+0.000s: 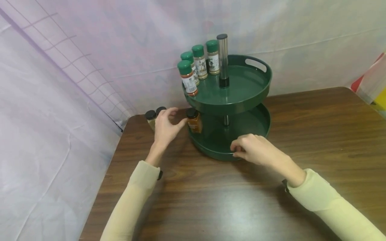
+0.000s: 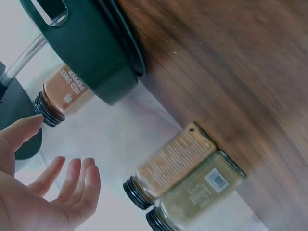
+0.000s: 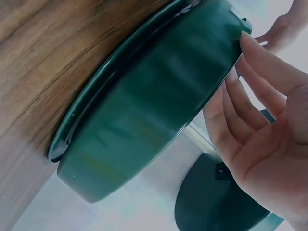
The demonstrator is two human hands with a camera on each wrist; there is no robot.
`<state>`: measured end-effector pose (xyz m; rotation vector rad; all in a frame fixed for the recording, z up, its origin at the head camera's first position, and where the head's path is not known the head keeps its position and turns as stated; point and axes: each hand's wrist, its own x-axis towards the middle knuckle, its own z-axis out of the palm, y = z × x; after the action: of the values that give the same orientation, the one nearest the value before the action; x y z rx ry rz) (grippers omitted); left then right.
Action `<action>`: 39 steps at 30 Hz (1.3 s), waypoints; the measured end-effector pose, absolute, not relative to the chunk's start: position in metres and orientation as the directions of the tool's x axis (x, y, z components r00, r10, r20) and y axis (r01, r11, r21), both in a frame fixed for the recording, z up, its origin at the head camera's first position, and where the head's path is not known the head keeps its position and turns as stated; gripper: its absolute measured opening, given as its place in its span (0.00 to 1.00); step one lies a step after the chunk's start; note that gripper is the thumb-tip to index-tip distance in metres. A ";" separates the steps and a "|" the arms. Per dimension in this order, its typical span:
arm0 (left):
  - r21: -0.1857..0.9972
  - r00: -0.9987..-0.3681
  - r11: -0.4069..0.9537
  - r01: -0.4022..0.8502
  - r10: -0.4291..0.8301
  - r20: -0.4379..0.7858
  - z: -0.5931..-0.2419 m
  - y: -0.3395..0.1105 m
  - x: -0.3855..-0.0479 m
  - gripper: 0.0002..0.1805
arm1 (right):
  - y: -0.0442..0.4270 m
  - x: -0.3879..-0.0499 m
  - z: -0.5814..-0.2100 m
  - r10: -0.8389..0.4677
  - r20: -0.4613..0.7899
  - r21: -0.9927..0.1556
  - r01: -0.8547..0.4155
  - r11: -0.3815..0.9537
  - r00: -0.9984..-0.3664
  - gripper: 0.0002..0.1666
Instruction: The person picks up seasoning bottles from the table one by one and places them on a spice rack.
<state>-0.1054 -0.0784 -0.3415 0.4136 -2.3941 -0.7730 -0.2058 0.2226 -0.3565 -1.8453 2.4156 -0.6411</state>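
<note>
A green two-tier round rack (image 1: 229, 103) stands on the table, both tiers having raised rims. My right hand (image 1: 256, 149) grips the front rim of its lower tray (image 3: 139, 106), thumb on the outer wall and fingers over the inner side. On the left of that tray sits a square spice jar (image 1: 194, 124) with a black lid and orange-brown contents. My left hand (image 1: 167, 129) is beside this jar, fingers spread and holding nothing; its thumb is near the lid (image 2: 48, 109), contact unclear. Two more black-lidded jars (image 2: 175, 163) (image 2: 202, 192) stand behind the left hand.
Several green-capped spice bottles (image 1: 199, 62) line the left and back of the upper tray (image 1: 247, 83). A metal post (image 1: 223, 60) rises through its middle. A pale curtain (image 1: 135, 50) hangs behind the wooden table (image 1: 211, 201). Something red and yellow (image 1: 377, 80) shows at far right.
</note>
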 end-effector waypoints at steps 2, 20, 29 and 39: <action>0.596 -0.766 0.794 -0.122 -0.457 0.452 -0.341 -0.080 -0.102 0.27 | 0.223 -0.207 -0.356 -0.933 0.210 -0.349 -0.914 0.207 -0.291 0.05; 0.614 -0.659 0.745 -0.262 -0.603 0.450 -0.342 -0.115 -0.080 0.32 | 0.233 -0.215 -0.355 -0.929 0.162 -0.372 -0.892 0.256 -0.334 0.06; 0.601 -0.687 0.686 -0.411 -0.666 0.290 -0.350 -0.140 -0.076 0.39 | 0.241 -0.218 -0.359 -0.923 0.170 -0.381 -0.887 0.262 -0.346 0.07; 0.609 -0.675 0.660 -0.439 -0.690 0.262 -0.355 -0.157 -0.081 0.40 | 0.244 -0.221 -0.356 -0.921 0.171 -0.380 -0.886 0.266 -0.350 0.08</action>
<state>-0.0805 -0.1574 -0.3550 0.8781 -2.3987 -0.7048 -0.2212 0.2437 -0.3559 -1.7395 2.4318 -0.6395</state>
